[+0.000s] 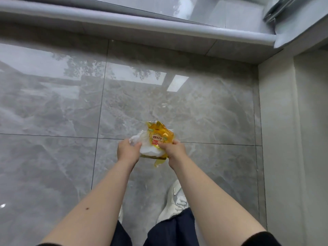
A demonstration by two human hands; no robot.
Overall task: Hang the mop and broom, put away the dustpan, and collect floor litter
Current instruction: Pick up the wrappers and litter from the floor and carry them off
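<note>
Nearest the camera, dark trouser legs [170, 229] are hanging over a white sneaker [174, 201] planted on the glossy grey marble-pattern floor tiles [53, 157]; a sliver of a second white shoe [120, 214] is showing between the legs. Two bare forearms are reaching forward from dark sleeve edges at the bottom corners.

Farther out, both hands are meeting in front of the body, above the floor. The left hand [128, 151] is curling its fingers round crumpled white paper or tissue [144, 145], its grip closed tight on the left edge of the wad. The right hand [173, 150] is pinching a yellow snack wrapper [160, 134], with thumb and fingers folded over its lower right part; the wrapper is carrying a red-and-white printed label, and a torn yellow strip is dangling below the hand. Wrapper and white wad are pressing against each other between the two hands, the wrapper lying on top and to the right. This litter is being held up off the tiles, roughly over a dark grout line.

Beyond the hands, the tiles are reflecting trees and bright sky. At the far edge a pale grey raised sill [124, 23] is running across the view, meeting a light wall [284, 139] on the right.
</note>
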